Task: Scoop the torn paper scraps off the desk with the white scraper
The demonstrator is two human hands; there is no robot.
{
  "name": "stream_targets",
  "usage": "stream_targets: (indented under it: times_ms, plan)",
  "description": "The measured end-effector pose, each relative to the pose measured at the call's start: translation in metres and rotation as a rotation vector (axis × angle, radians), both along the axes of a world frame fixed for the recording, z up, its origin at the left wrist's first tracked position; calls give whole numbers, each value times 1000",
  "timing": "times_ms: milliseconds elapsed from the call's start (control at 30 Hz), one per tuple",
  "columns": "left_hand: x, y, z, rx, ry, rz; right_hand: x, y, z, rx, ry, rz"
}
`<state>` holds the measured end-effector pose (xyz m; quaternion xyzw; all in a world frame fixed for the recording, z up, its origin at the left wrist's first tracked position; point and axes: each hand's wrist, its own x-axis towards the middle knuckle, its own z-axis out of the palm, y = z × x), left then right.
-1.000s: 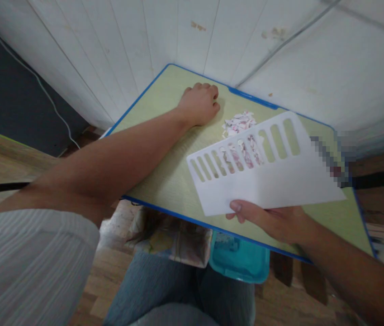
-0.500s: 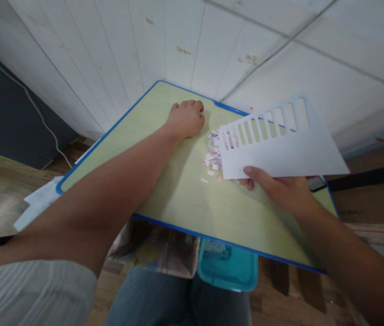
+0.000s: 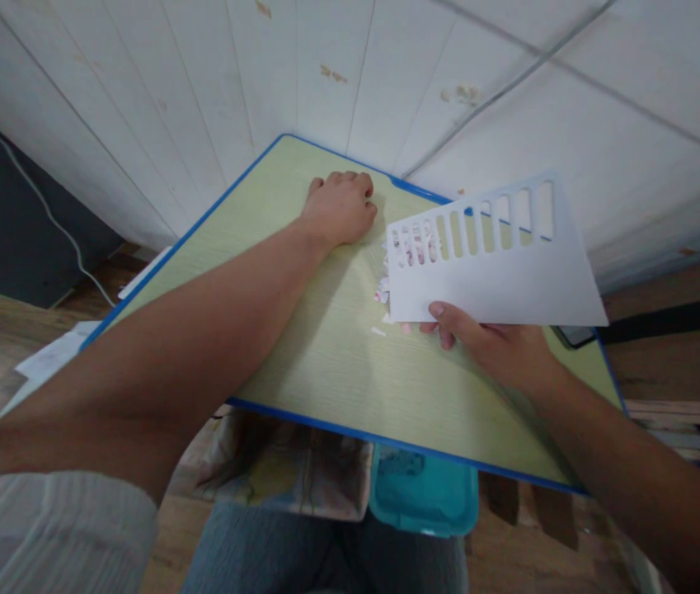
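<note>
My right hand grips a white slotted card by its lower edge, thumb on top and fingers beneath. A row of rounded slots, growing larger toward the right, runs along the card's upper part. Small scraps of paper, whitish and pink, lie under and beside the card's left end and show through its leftmost slots. Palm down on the table, my left hand rests left of the scraps with bent fingers slightly apart. Its palm is hidden; nothing shows in it.
A pale wall stands behind the blue-edged table. Partly under the card, a dark phone-like object lies at the right. A turquoise container and a patterned bag sit below the front edge. Papers lie at left.
The slotted card has shifted left and now covers more of the scraps, with my right hand still on it. My left hand stays in about the same place.
</note>
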<state>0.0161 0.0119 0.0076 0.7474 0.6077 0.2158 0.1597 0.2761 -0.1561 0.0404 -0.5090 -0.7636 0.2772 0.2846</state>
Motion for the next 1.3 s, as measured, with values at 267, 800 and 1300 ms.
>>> stream_targets:
  times_ms: [267, 800, 1300]
  plan:
    - [2, 3, -1, 96, 85, 10, 9, -6, 11, -130, 42, 117]
    - [5, 1, -3, 146, 100, 36, 14, -2, -12, 32, -19, -53]
    - [6, 2, -3, 125, 138, 23, 22, -12, -7, -18, -37, -37]
